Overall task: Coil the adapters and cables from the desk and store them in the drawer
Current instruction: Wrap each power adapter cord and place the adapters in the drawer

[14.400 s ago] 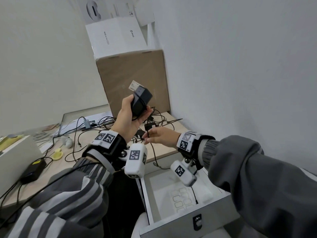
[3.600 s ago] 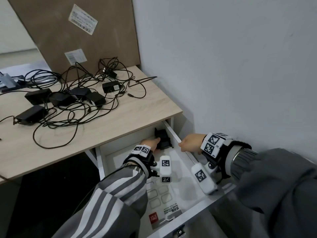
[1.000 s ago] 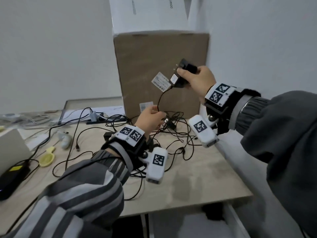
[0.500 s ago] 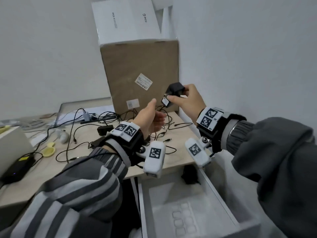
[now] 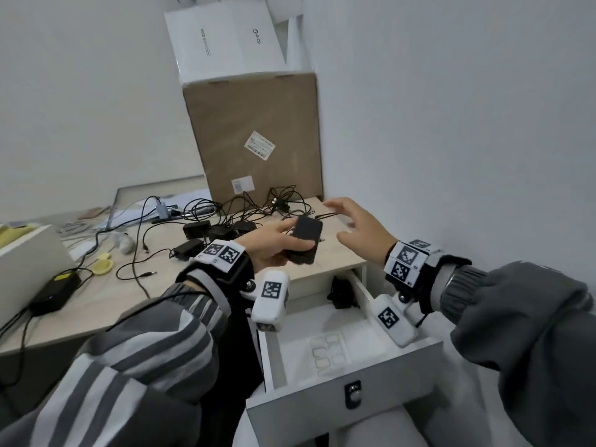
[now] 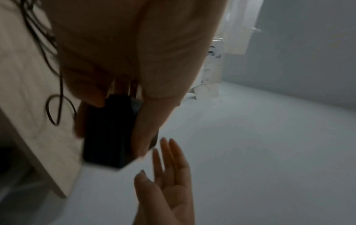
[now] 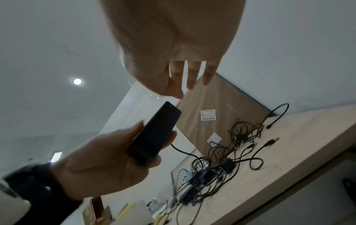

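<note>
Over the pale wooden counter (image 5: 325, 262), left grip (image 5: 274, 245) clutching a black rectangular plastic adapter (image 5: 304, 238), right grip (image 5: 361, 230) spread wide, holding nothing, open white drawer (image 5: 348, 379) below

So there's a black adapter (image 5: 303, 240) sitting up off the desk (image 5: 96, 295), tilted, with fingers (image 5: 298, 246) wrapping around it and its cable trailing down. The rest of the adapters and cables (image 5: 238, 217) are lying tangled near the desk's back corner. The white drawer (image 5: 338, 391) is hanging open below, with one black adapter (image 5: 342, 293) resting at its back.
</note>
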Available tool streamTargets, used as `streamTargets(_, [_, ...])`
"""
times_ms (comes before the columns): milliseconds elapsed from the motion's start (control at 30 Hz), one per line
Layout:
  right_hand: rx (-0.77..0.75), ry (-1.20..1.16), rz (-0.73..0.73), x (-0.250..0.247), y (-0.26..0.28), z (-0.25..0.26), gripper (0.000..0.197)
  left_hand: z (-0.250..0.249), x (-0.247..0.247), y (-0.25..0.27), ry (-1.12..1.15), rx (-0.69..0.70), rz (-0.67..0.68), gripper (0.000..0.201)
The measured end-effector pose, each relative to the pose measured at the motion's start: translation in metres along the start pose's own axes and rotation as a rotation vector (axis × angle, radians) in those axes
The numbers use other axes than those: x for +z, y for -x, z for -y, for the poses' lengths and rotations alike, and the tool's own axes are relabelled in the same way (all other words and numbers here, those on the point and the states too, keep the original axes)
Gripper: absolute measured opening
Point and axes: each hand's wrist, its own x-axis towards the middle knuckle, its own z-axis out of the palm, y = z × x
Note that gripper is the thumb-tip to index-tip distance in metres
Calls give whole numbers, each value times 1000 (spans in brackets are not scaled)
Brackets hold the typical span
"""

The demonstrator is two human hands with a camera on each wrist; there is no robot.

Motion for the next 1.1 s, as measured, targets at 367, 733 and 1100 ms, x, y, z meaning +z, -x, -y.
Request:
streamTargets(367, [98, -77, 111, 34, 5, -19, 25, 8, -21, 19, -83, 8, 31, 59])
streamTargets(733, [185, -315, 55, 44, -14, -10, 24, 25, -23, 20, 381, 124, -125, 32])
streamTargets(1100, [271, -184, -167, 36, -7, -8, 21, 36, -35, 16, 383, 137, -441, 26])
